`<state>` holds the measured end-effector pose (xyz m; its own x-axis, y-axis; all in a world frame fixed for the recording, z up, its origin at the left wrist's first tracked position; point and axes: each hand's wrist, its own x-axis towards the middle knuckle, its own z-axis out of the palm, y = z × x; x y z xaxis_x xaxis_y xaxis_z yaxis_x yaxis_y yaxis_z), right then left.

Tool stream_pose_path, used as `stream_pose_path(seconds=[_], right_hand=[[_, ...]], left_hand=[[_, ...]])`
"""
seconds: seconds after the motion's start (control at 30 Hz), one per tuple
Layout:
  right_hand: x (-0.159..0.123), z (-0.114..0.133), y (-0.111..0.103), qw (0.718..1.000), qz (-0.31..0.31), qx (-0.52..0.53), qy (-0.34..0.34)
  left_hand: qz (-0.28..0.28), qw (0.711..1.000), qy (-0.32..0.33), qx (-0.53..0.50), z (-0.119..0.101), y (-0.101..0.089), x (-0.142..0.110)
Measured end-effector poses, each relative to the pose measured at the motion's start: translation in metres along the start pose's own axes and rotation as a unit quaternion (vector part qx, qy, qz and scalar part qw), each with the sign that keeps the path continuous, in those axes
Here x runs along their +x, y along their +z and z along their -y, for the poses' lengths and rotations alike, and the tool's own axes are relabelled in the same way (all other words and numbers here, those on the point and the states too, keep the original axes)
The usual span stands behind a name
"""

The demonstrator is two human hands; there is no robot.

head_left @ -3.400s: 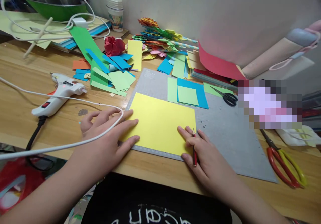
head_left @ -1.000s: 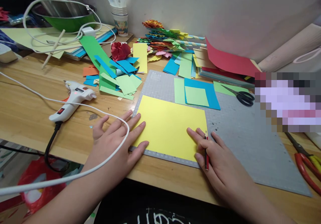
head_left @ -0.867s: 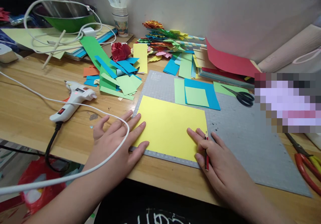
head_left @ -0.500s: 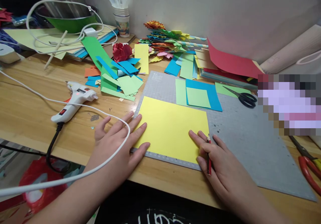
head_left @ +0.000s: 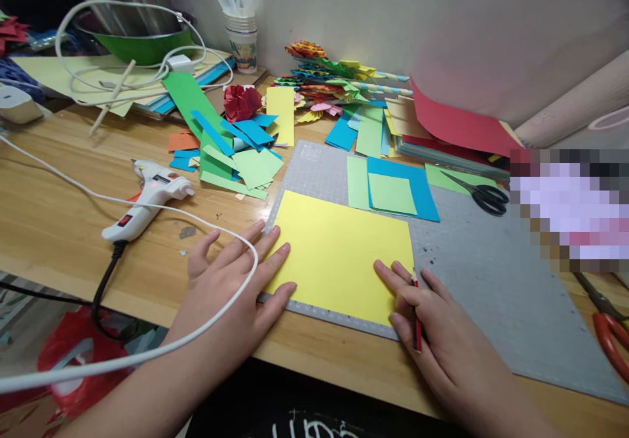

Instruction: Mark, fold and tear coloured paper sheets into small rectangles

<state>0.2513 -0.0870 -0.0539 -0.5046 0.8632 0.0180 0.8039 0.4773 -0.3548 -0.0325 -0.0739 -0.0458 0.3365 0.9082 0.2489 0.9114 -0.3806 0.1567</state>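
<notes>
A yellow sheet of paper (head_left: 339,255) lies flat on the grey cutting mat (head_left: 472,281), near its front left corner. My left hand (head_left: 236,264) is spread open, with fingertips on the sheet's left edge and the palm over the wooden table. My right hand (head_left: 427,317) rests at the sheet's right edge, some fingertips on the paper. A red and black pencil (head_left: 417,320) is held between its fingers, point facing away from me. Behind the sheet lie a light green square (head_left: 392,193) and a blue paper piece (head_left: 426,192).
A white glue gun (head_left: 145,203) lies left, and a white cable (head_left: 196,323) loops over my left forearm. Black scissors (head_left: 484,196) lie on the mat, red-and-yellow-handled ones (head_left: 609,333) at right. Paper scraps (head_left: 253,166), paper flowers (head_left: 319,74) and a paper cup stack (head_left: 242,42) stand behind.
The whole scene has shifted right in view since the earliest frame as the camera turned. Both hands keep their places on the yellow sheet, and the pencil stays in my right hand.
</notes>
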Motion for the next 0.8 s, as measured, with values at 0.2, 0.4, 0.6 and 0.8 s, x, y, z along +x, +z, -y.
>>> stream_pose_path(seconds=[0.2,0.4,0.6,0.8], right_hand=[[-0.0013,-0.0009,-0.0017,1.0,-0.001,-0.004,-0.008],[0.0001,-0.0012,-0.0012,1.0,0.003,-0.009,-0.008],[-0.0021,-0.0029,0.002,1.0,0.0,-0.016,-0.011],[-0.0036,-0.0018,0.0015,1.0,-0.006,-0.019,-0.017]], left_hand=[[0.014,1.0,-0.011,0.001,-0.001,-0.0011,0.0009],[0.015,1.0,-0.015,0.003,-0.0014,-0.002,0.001],[0.009,0.999,-0.03,-0.008,-0.0052,-0.0033,0.0011],[-0.023,0.999,-0.031,0.019,-0.0099,-0.0015,-0.0022]])
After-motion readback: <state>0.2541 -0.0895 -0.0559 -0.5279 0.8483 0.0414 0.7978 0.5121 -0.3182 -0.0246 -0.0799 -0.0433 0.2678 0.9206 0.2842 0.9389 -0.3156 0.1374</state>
